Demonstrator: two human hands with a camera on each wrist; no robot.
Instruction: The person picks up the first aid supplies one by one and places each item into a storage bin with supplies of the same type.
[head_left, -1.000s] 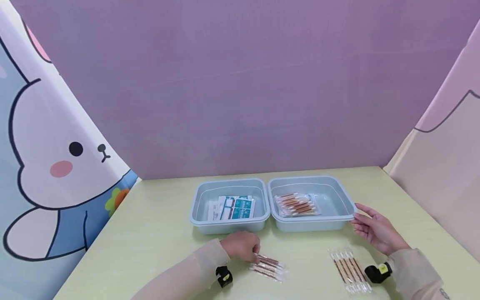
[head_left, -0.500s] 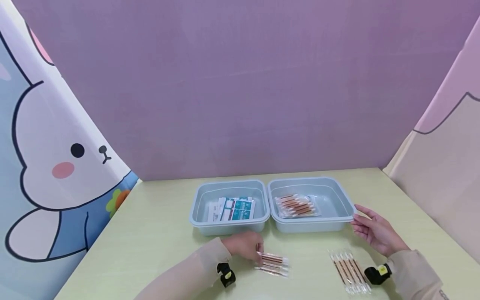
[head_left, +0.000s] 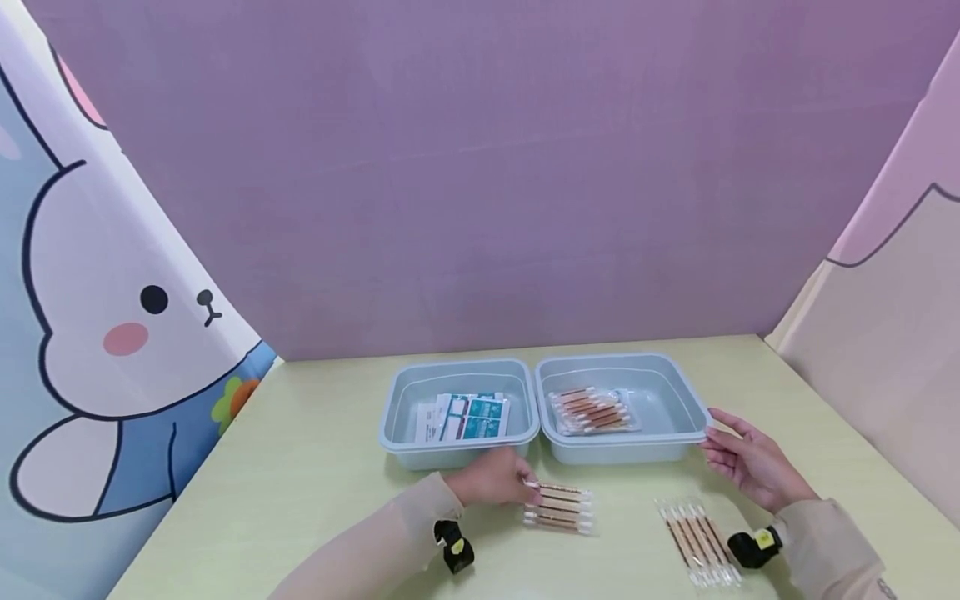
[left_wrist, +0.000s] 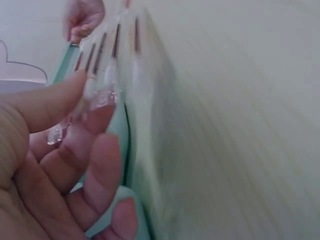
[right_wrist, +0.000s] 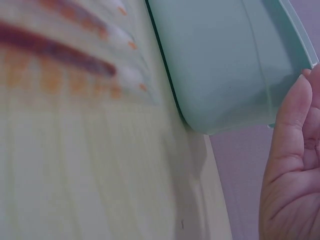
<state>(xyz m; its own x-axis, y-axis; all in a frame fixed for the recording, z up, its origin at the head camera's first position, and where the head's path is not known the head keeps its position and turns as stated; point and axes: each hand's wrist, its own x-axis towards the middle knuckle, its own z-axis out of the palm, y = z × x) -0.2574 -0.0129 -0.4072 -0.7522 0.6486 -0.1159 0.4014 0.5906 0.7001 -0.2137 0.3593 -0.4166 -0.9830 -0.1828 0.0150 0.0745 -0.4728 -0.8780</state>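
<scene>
My left hand (head_left: 495,479) pinches one end of a clear pack of cotton swabs (head_left: 562,510) between thumb and fingers, in front of the two pale blue plastic trays. In the left wrist view the swab pack (left_wrist: 115,60) stretches away from the fingertips, the swabs side by side in the wrap. At the front right corner of the right tray (head_left: 622,451), my right hand (head_left: 761,467) grips the rim with thumb and fingers. The right wrist view shows the thumb (right_wrist: 295,105) against the tray's edge. Several swab packs (head_left: 592,411) lie inside this tray.
Beside it stands the left tray (head_left: 461,457), holding white and teal printed packets (head_left: 472,417). Another pack of cotton swabs (head_left: 701,543) lies on the light table (head_left: 322,450) near the right wrist. A purple panel (head_left: 487,183) rises behind the table.
My left hand has moved right and toward the trays, carrying the swab pack, which has turned to lie almost straight across the view. The right hand has stayed at the tray corner.
</scene>
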